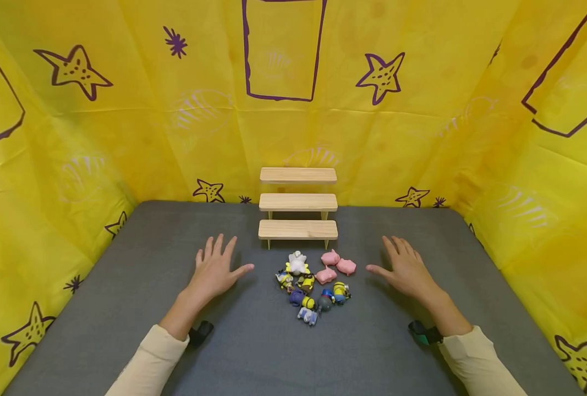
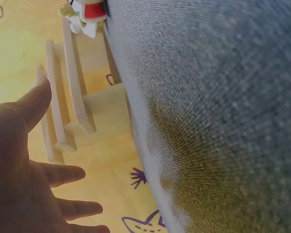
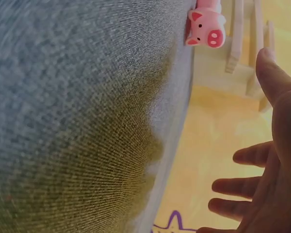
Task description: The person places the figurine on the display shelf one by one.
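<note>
My left hand [image 1: 215,273] is held out over the grey table with fingers spread, left of a cluster of small toy figures, and touches nothing. Opposite it, my right hand [image 1: 408,270] spreads its fingers in the same way, empty. Nearest to it are pink toy pigs [image 1: 346,267], one of whose faces shows in the right wrist view [image 3: 207,29]. The cluster also holds a white figure [image 1: 297,265], several yellow-and-blue minion figures [image 1: 340,292], a grey figure [image 1: 325,302] and a white-and-blue one [image 1: 307,315]. A figure with a red front [image 2: 93,10] peeks into the left wrist view.
Behind the toys stands a three-step wooden display stand [image 1: 298,230]. Yellow cloth [image 1: 293,132] printed with purple starfish encloses the back and sides of the grey table [image 1: 273,357]. Each wrist carries a dark strap-on device [image 1: 201,333].
</note>
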Demonstrator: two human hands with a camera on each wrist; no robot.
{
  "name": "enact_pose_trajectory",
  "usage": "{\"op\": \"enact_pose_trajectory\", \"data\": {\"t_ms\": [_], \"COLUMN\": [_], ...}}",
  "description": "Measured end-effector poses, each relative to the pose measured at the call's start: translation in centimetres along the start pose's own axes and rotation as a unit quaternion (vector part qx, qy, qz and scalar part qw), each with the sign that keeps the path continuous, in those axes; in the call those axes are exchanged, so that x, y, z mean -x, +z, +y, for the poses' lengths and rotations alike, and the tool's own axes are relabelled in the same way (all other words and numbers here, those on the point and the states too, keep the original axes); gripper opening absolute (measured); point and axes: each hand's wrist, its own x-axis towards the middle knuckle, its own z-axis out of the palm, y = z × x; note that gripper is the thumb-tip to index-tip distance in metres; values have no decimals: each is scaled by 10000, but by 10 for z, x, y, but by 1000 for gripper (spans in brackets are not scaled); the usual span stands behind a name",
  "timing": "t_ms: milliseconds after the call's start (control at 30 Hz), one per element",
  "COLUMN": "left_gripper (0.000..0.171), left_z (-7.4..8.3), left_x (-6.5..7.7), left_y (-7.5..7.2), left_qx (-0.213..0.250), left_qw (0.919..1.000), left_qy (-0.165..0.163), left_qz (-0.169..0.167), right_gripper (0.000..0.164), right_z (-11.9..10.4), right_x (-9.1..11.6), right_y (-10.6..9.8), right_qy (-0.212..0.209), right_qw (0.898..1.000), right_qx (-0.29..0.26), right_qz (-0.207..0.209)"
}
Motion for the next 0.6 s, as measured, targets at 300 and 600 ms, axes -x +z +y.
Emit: {"op": "enact_pose_trajectory", "data": {"t_ms": [300, 600], "left_gripper": [87, 88], "left_z": [5, 6], "left_x": [-3, -11], "left_y": [-1, 1], "left_qx": [464, 899], "left_qw": [9984, 9933], "left_qy": [-15, -149], "left_qz": [-319, -711], "right_gripper": [93, 85], "right_z": [-5, -15], "right_x": [-3, -5], "right_y": [0, -2], "right_qy": [-234, -579], "right_qw": [9994, 9971], "right_qx": [-187, -412], "right_qz": [150, 272]}}
